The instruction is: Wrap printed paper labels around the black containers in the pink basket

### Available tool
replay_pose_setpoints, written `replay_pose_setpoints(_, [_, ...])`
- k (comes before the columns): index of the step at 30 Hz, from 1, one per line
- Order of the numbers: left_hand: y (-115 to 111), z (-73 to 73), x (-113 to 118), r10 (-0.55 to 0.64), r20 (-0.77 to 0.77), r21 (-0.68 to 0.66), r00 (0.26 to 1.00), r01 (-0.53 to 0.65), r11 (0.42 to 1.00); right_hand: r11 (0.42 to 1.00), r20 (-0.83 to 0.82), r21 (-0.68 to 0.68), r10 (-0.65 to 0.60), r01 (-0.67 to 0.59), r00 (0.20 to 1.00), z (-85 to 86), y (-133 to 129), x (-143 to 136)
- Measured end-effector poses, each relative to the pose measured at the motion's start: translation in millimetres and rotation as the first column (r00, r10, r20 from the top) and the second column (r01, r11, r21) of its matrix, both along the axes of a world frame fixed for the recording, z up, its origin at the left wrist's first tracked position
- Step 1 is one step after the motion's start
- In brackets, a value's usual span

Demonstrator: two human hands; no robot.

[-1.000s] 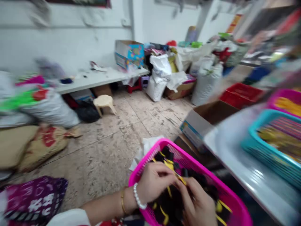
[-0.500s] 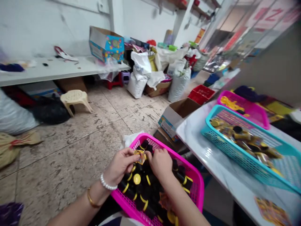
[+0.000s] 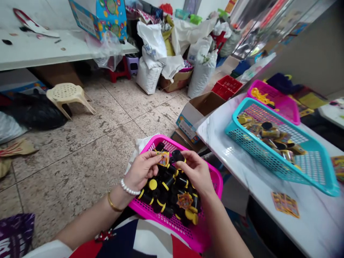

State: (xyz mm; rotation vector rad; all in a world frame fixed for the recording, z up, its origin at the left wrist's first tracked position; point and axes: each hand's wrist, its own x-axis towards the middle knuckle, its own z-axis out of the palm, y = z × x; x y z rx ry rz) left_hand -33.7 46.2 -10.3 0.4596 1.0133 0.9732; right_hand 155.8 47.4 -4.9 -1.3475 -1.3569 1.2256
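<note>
Between the thumb and fingers of my left hand [image 3: 143, 168] is a small yellow printed label [image 3: 163, 158]. My right hand [image 3: 196, 172] grips a small black canister [image 3: 177, 156], just to the right of the label and apart from it. Below both hands a pink plastic basket [image 3: 195, 234] rests at my lap. It holds many black canisters with yellow lids, such as one canister [image 3: 168, 182]. A little stack of printed labels [image 3: 184, 200] lies on top of them, beside loose yellow lids [image 3: 191, 215].
On the white marbled table [image 3: 242, 168] at right stand a turquoise basket [image 3: 295, 175] of labelled canisters and a pink tray [image 3: 292, 114] with yellow pieces. More labels [image 3: 285, 205] lie near its edge. An open carton [image 3: 188, 118], a cream stool [image 3: 67, 95] and white sacks [image 3: 150, 68] are on the floor.
My right hand has moved off the label and now holds a black canister. The label in my left hand now faces me more flatly. The view has tilted down.
</note>
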Motion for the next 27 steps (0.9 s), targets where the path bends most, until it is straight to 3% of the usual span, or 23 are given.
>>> replay_pose_setpoints(3, [2.0,-0.2,9.6,-0.049,0.029,-0.006,0.998,0.049,0.999,0.997,-0.151,-0.079,-0.013,0.001,0.988,8.7,-15.3,7.7])
replay_pose_setpoints(7, [4.7,0.5,17.9,-0.103,0.134,0.009,0.986,0.103,0.995,0.993,-0.179,-0.118,-0.042,0.021,0.983,6.3,-23.1,12.2])
replay_pose_setpoints(12, [6.0,-0.6,23.7,-0.097,0.202,-0.014,0.975,0.102,0.995,0.995,-0.073,-0.085,-0.055,0.049,0.996,5.2,-23.2,16.3])
replay_pose_setpoints(16, [1.7,-1.6,29.1,-0.102,0.126,0.019,0.987,0.101,0.995,0.998,0.048,-0.032,0.058,-0.057,0.997,11.6,-22.6,19.5])
replay_pose_setpoints(19, [-1.9,-1.7,30.6,-0.118,0.031,0.075,0.992,0.116,0.990,0.985,0.274,0.060,0.138,-0.160,0.952,17.8,-20.5,20.4])
replay_pose_setpoints(22, [-3.6,-2.3,28.8,-0.132,-0.029,0.108,0.991,0.134,0.985,0.977,0.407,0.156,0.073,-0.148,0.911,18.3,-19.8,18.8])
replay_pose_setpoints(27, [-4.4,-0.5,22.9,-0.068,-0.067,0.103,0.995,0.075,0.992,0.971,0.340,0.239,-0.066,-0.018,0.938,6.6,-26.0,14.2])
